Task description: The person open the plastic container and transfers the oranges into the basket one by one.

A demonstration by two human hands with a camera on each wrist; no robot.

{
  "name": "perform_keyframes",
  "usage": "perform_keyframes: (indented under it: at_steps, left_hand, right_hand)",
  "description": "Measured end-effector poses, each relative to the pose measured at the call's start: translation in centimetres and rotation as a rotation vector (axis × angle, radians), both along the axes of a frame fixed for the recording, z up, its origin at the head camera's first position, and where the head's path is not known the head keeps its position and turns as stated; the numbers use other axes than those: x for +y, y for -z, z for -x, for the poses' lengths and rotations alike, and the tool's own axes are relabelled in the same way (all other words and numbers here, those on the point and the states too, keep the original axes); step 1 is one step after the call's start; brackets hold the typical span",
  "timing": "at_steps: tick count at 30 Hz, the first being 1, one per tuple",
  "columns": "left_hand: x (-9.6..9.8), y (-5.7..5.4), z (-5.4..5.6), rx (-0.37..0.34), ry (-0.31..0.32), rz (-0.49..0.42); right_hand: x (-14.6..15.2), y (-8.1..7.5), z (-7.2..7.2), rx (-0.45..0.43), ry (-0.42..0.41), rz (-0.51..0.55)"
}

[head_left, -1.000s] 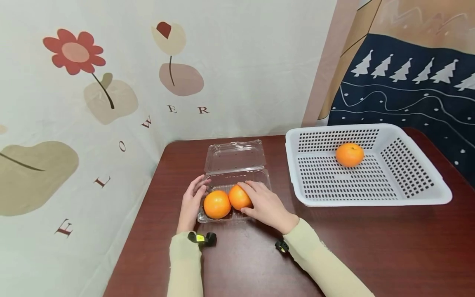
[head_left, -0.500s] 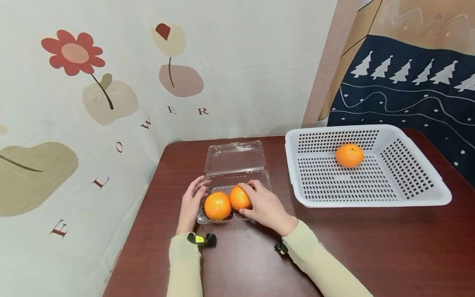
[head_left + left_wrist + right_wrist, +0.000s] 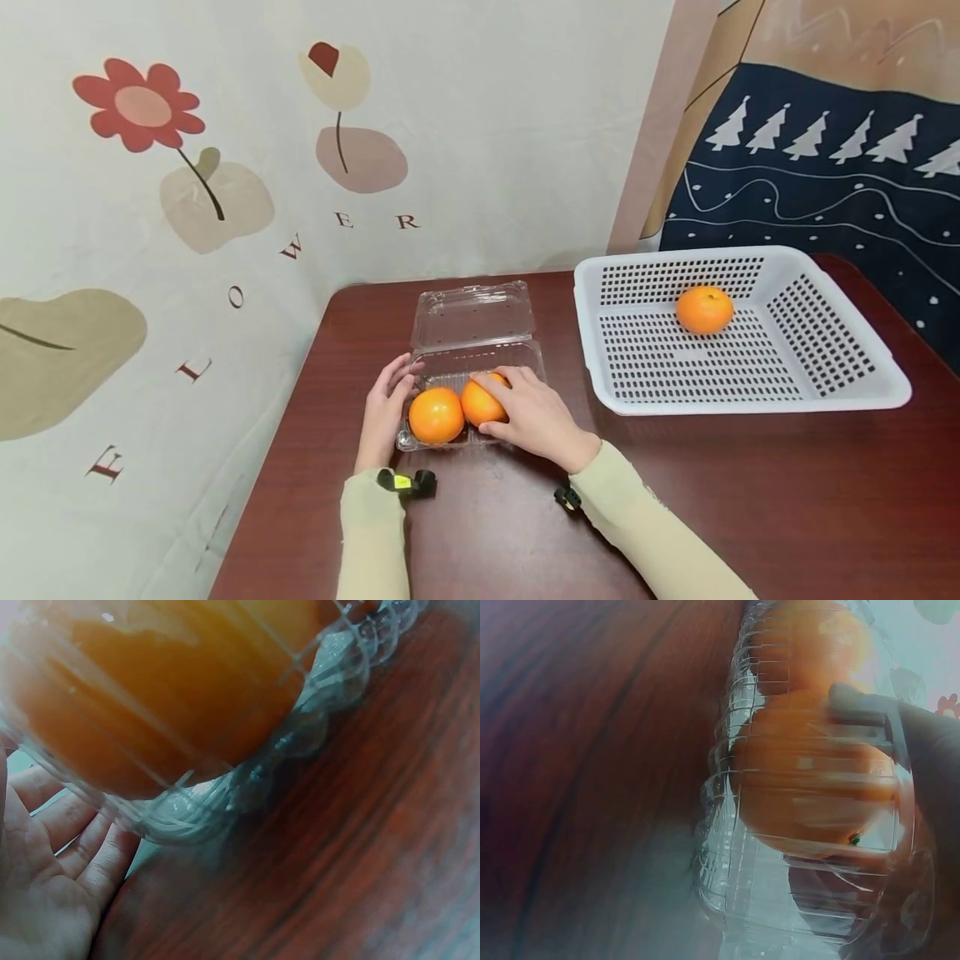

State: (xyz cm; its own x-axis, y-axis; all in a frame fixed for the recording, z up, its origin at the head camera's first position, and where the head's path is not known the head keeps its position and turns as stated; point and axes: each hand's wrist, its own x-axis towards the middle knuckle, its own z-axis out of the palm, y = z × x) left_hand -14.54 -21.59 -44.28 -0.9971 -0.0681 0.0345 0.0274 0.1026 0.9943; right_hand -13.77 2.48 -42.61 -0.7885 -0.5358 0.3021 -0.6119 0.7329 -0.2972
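Note:
Two oranges sit side by side in a hinged clear plastic clamshell box (image 3: 517,360), its lid (image 3: 474,315) folded back flat. My right hand (image 3: 536,412) holds the right orange (image 3: 480,403), with the thumb at its near side and fingers over its top. That orange presses close to the left orange (image 3: 435,417). At the box's left side rests my left hand (image 3: 384,412), its fingers extended along the outside wall; the left wrist view shows these fingers (image 3: 82,832) against the clear plastic. Through the box wall, the right wrist view shows the held orange (image 3: 802,817) with a small green stem spot.
To the right stands a white perforated plastic basket (image 3: 750,400) with one orange (image 3: 705,310) in it. Everything is on a dark red-brown wooden table (image 3: 487,533). A printed cloth (image 3: 510,167) hangs behind the table's back and left edges.
The right hand and its orange have shifted very slightly; the fingers now reach a little further over the orange's top. The left hand stays in place, and the head view has tilted a touch.

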Motion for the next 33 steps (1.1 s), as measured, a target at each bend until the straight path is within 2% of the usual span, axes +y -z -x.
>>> perform_keyframes:
  at_steps: [10,15,19,24,29,33]
  left_hand:
    - [-0.7,2.0,0.8,-0.002,-0.011,0.009]
    - [-0.7,2.3,1.1,0.023,-0.015,0.009]
    - [-0.7,2.4,1.1,0.026,-0.014,0.015]
    - [-0.6,2.1,1.1,0.021,-0.013,0.021]
    - [-0.1,0.8,0.6,0.005,0.0,0.007]
    - [-0.2,-0.1,0.0,0.004,0.014,0.031]
  right_hand:
    - [0.1,0.2,0.1,0.002,-0.02,0.017]
    - [0.0,0.1,0.1,0.014,-0.002,-0.016]
    - [-0.1,0.1,0.1,-0.002,0.025,0.002]
    - [0.0,0.0,0.3,-0.051,0.042,0.054]
    - [0.0,-0.2,0.3,-0.081,0.067,0.082]
    - [-0.4,-0.1,0.1,-0.103,0.093,0.104]
